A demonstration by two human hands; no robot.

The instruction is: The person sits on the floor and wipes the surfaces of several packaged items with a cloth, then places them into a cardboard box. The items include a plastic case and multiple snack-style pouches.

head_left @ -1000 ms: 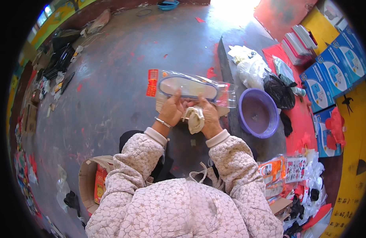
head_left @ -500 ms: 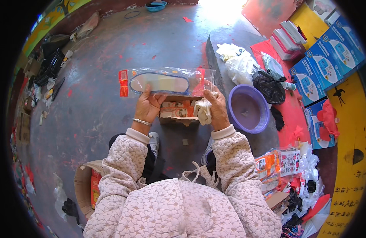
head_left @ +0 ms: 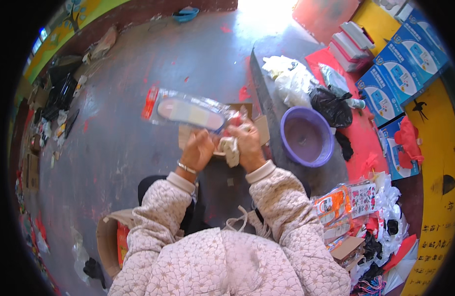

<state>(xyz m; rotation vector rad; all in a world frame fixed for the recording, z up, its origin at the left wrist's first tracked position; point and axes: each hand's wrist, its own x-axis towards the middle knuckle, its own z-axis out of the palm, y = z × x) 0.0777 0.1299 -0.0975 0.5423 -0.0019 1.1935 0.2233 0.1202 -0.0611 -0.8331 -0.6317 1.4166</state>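
A clear plastic bag with a pale, blue-edged insole [head_left: 188, 111] inside slants down from left to right in front of me. Its red end points left, slightly blurred. My right hand [head_left: 249, 145] is closed around the bag's right end and also keeps hold of a crumpled whitish cloth [head_left: 230, 150]. My left hand [head_left: 197, 150] has its fingers curled in at the bag's lower edge, close to the right hand. Behind and below the hands stands an open cardboard box [head_left: 263, 129], its flaps spread; the hands and bag hide its contents.
A purple basin [head_left: 331, 143] of murky water sits on a raised ledge at right, beside white and black plastic bags [head_left: 332, 108]. Blue boxes [head_left: 402, 69] are stacked at far right. Packets and plastic litter [head_left: 333, 204] lie near my right elbow; a carton [head_left: 109, 241] stands at left.
Both hands have drawn closer together, the left curling from spread fingers. The bag has tilted, its right end dropping towards me. The right hand and cloth have shifted left and nearer.
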